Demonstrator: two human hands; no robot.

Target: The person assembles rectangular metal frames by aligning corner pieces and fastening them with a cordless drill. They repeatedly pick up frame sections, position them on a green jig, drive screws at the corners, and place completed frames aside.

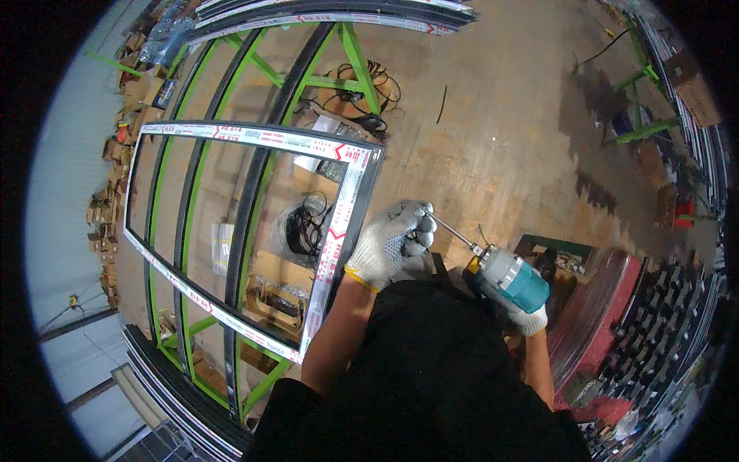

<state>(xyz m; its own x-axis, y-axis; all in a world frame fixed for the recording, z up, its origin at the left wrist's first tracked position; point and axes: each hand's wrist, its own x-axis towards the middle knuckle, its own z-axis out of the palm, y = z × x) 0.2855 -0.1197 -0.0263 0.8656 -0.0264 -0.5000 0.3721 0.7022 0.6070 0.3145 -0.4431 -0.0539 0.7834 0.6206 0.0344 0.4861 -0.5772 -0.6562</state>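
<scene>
The person's right hand (531, 316), in a pale knitted glove, is wrapped around a teal and silver power driver (514, 279), its fingers mostly hidden behind the body. The driver is off beyond the right edge of the rack (245, 231), above the floor (500, 154), its long bit (454, 232) angled toward the left hand (392, 242). That gloved hand has its fingers curled in by the bit's tip; whether they grip anything cannot be told. A rectangular frame (337, 231) with printed film lies across the rack's black bars, its near-right end overhanging the right edge, just beside the left hand. Black cable (306, 231) in clear plastic shows through the frame.
</scene>
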